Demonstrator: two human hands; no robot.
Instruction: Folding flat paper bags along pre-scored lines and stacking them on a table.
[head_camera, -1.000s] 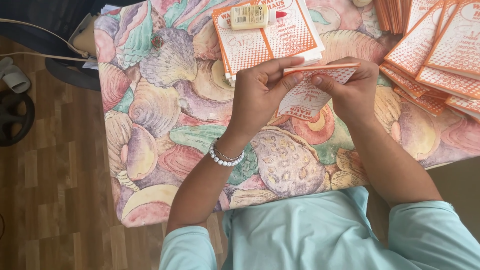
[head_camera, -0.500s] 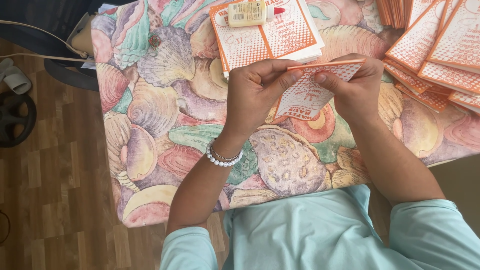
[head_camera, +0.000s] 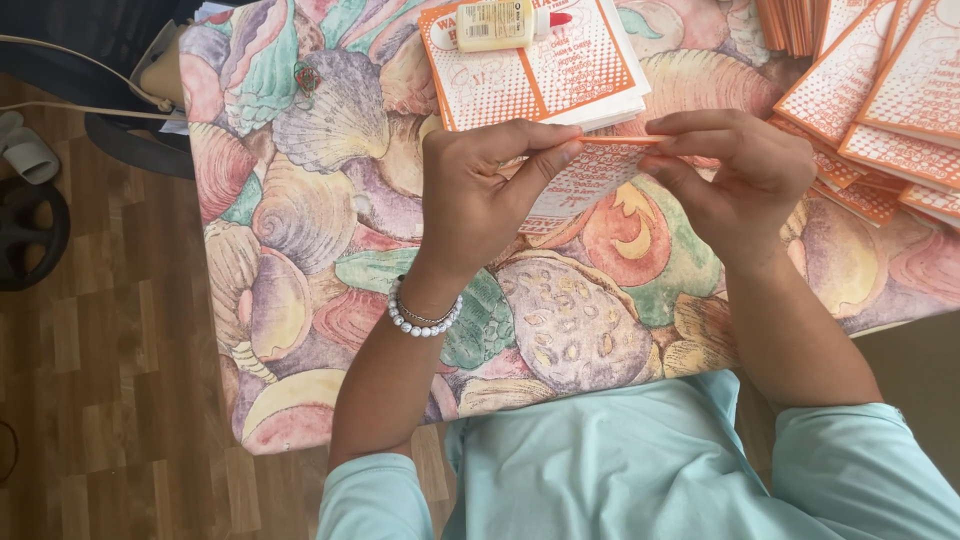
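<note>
A tabletop (head_camera: 300, 260) draped in a cloth printed with big seashells in purple, peach and green filled most of the frame, with wooden floor (head_camera: 100, 400) running down the left side and the person's pale blue-green shirt (head_camera: 620, 470) across the bottom. At the upper right lay a spread of orange-and-white printed paper sheets (head_camera: 880, 110), overlapping one another, and at the top centre sat a tidier stack of the same sheets (head_camera: 570, 75) with a small pale glue bottle (head_camera: 497, 22) lying across its upper edge. Just below that stack, in the upper middle of the frame, both hands met on one folded sheet (head_camera: 590, 175) (its top edge seen nearly edge-on as a thin orange line). The left hand (head_camera: 480, 190), with a pearl bracelet (head_camera: 425, 318) at the wrist, had thumb and fingers pinched shut on the sheet's left end; the right hand (head_camera: 745, 175) was likewise clamped on its right end, fingers over the top edge. The sheet was held just above the cloth, its lower part hanging between the two hands. At the far left edge a dark round object (head_camera: 30, 235) rested on the floor.
</note>
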